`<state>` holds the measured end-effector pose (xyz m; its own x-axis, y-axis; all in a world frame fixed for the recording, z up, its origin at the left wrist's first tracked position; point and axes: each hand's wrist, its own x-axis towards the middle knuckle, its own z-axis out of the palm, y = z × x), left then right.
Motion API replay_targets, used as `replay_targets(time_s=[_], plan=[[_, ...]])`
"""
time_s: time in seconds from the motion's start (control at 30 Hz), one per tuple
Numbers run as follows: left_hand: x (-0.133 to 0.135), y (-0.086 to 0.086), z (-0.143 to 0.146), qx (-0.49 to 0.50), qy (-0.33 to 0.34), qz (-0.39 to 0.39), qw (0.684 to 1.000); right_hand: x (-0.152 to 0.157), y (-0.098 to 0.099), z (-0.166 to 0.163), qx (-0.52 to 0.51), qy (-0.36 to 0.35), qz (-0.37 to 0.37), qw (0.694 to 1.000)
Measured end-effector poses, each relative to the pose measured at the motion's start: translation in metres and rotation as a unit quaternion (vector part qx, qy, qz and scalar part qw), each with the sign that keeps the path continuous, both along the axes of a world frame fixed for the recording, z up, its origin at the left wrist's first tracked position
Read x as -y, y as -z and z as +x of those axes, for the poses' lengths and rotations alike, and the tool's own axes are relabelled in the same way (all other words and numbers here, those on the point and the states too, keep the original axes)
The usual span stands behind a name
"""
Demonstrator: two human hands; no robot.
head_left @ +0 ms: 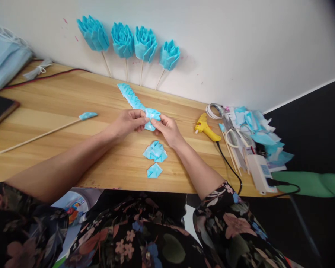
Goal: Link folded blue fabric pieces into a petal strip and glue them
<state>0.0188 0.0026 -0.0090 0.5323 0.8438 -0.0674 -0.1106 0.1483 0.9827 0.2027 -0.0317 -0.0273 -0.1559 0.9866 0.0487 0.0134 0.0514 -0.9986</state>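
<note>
My left hand [130, 122] and my right hand [167, 130] both pinch a folded blue fabric piece [152, 116] just above the wooden table [58, 108]. That piece is the near end of a row of overlapping blue folded pieces [130, 96] stretching away toward the wall. Under my right wrist lies a small pile of folded blue pieces [155, 152], with one more folded blue piece [154, 171] nearer the table edge.
Several blue fabric flowers on sticks [123, 41] lean on the wall. A stick with a blue tip [44, 134] lies left. Right are a yellow glue gun [206, 128], tape roll [215, 110], scissors [234, 136], blue scraps [257, 130], a white power strip [259, 173]. Face masks [5, 59] are stacked far left.
</note>
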Motion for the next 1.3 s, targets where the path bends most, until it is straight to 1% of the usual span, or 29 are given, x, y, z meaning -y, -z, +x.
replay_targets(time_s=[0.13,0.2,0.4,0.47,0.6,0.73,0.9,1.07,1.13,1.3], plan=[[-0.0004,0.0011,-0.0014,0.063,0.050,-0.068,0.994,0.0013,-0.0023,-0.0004,-0.029,-0.024,-0.008,0.999],[-0.0011,0.0011,-0.0023,0.074,0.055,-0.081,0.992,0.0011,-0.0020,-0.0012,-0.043,-0.019,-0.007,0.999],[-0.0019,0.0022,-0.0004,0.105,-0.009,-0.095,0.990,-0.0017,-0.0003,-0.0034,-0.061,0.018,-0.016,0.998],[-0.0017,0.0022,0.0010,0.109,-0.017,-0.101,0.989,-0.0024,-0.0005,-0.0038,-0.054,0.030,-0.009,0.998],[-0.0023,0.0016,0.0013,0.111,-0.013,-0.121,0.986,-0.0027,-0.0007,-0.0036,-0.031,0.047,0.004,0.998],[-0.0036,0.0034,-0.0007,0.096,-0.013,-0.105,0.990,-0.0021,0.0002,-0.0028,-0.027,0.048,0.007,0.998],[-0.0037,0.0040,-0.0008,0.050,-0.043,-0.058,0.996,-0.0018,0.0025,-0.0013,-0.043,0.046,0.001,0.998],[-0.0031,0.0039,0.0002,0.017,-0.052,-0.018,0.998,-0.0026,0.0029,-0.0029,-0.015,0.055,-0.004,0.998],[-0.0032,0.0048,0.0002,0.024,-0.048,-0.020,0.998,-0.0032,0.0031,-0.0040,-0.009,0.058,-0.006,0.998],[-0.0032,0.0039,-0.0003,0.069,-0.027,-0.052,0.996,-0.0044,0.0044,-0.0044,-0.027,0.071,0.001,0.997]])
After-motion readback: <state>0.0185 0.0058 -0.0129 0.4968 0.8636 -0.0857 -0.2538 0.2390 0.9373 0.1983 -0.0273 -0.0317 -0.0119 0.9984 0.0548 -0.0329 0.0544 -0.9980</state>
